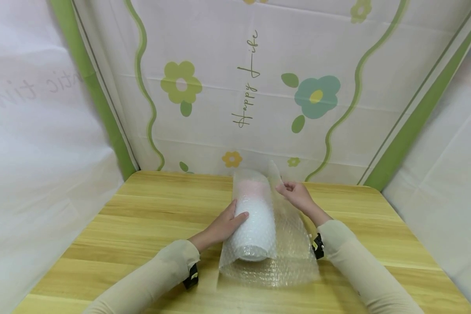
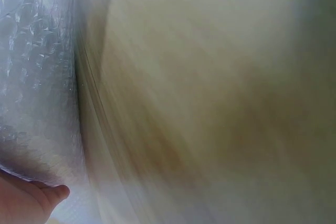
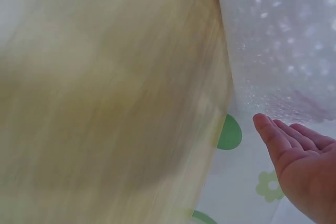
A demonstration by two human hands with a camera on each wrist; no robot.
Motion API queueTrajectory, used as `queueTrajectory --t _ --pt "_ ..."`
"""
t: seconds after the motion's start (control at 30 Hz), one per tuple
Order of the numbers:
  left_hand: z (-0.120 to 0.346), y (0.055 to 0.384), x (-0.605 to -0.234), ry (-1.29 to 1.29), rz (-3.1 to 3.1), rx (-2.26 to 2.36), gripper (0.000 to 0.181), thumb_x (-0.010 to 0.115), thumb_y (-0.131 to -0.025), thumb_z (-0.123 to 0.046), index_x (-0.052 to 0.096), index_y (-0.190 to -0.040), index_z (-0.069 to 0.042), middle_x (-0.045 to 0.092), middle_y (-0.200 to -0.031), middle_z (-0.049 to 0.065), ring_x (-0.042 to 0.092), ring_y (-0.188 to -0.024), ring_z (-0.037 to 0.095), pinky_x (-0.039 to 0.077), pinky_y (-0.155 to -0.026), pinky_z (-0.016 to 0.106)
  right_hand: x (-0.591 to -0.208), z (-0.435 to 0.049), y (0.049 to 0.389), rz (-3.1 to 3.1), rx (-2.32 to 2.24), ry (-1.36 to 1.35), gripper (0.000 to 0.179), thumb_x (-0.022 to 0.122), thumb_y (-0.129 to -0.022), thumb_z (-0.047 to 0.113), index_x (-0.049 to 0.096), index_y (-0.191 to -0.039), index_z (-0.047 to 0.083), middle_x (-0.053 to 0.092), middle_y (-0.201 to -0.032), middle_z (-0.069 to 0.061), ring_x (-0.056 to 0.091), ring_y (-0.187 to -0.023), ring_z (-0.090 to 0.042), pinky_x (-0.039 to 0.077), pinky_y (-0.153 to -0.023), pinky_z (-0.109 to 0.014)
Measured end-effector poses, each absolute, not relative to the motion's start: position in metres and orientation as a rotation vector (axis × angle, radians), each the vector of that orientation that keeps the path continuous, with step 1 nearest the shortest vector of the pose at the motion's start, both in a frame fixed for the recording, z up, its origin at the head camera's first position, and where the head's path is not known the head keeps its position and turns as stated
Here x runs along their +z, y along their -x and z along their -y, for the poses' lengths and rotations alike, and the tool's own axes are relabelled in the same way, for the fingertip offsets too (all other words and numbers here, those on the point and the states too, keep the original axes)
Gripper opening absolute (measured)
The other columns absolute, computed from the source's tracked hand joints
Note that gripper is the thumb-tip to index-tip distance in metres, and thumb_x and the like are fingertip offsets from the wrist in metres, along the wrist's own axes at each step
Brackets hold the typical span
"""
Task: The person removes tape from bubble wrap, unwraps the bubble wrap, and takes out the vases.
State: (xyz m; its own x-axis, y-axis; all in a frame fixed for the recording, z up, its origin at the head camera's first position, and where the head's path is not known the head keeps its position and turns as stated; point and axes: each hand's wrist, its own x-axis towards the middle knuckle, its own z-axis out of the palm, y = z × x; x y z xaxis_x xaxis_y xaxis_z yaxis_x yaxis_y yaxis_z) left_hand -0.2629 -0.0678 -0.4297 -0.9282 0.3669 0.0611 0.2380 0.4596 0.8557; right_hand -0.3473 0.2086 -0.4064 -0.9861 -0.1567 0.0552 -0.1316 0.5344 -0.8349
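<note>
A white cylinder with a pink far end (image 1: 255,222) lies lengthwise on the table, rolled in clear bubble wrap (image 1: 294,248). What the cylinder is cannot be made out through the layers. My left hand (image 1: 224,223) grips its left side, thumb across the top and fingers hidden behind. At the far right corner of the wrap, my right hand (image 1: 298,196) pinches the raised loose edge between thumb and fingers. The left wrist view has the thumb against the bubbled surface (image 2: 37,77). Beside the hanging sheet (image 3: 283,40), the right fingers show in the right wrist view.
The wooden table (image 1: 161,218) runs back to a white cloth (image 1: 220,52) printed with flowers and lettering. White cloth sides with green edges stand left and right. Part of the bubble wrap spreads flat to the right and front of the roll.
</note>
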Motion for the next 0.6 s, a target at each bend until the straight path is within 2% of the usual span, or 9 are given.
queueTrajectory --t 0.2,0.6 --pt "0.067 0.263 -0.429 -0.536 -2.571 1.467 0.086 0.041 -0.099 -0.055 0.006 -0.154 0.001 0.009 -0.159 0.018 0.011 -0.145 0.031 0.012 -0.116 0.045 -0.410 -0.215 0.342 -2.775 -1.378 0.314 0.072 0.067 -0.093 0.030 0.037 -0.143 -0.012 0.045 -0.140 -0.030 0.045 -0.128 -0.042 0.041 -0.102 -0.049" --pt "0.068 0.262 -0.428 -0.544 -2.562 1.488 0.086 0.042 -0.099 -0.054 0.006 -0.154 0.001 0.009 -0.159 0.018 0.011 -0.145 0.032 0.011 -0.116 0.046 -0.415 -0.229 0.338 -2.733 -1.260 0.357 0.082 0.071 -0.088 0.013 0.021 -0.148 -0.013 0.029 -0.148 -0.034 0.031 -0.135 -0.046 0.033 -0.107 -0.051"
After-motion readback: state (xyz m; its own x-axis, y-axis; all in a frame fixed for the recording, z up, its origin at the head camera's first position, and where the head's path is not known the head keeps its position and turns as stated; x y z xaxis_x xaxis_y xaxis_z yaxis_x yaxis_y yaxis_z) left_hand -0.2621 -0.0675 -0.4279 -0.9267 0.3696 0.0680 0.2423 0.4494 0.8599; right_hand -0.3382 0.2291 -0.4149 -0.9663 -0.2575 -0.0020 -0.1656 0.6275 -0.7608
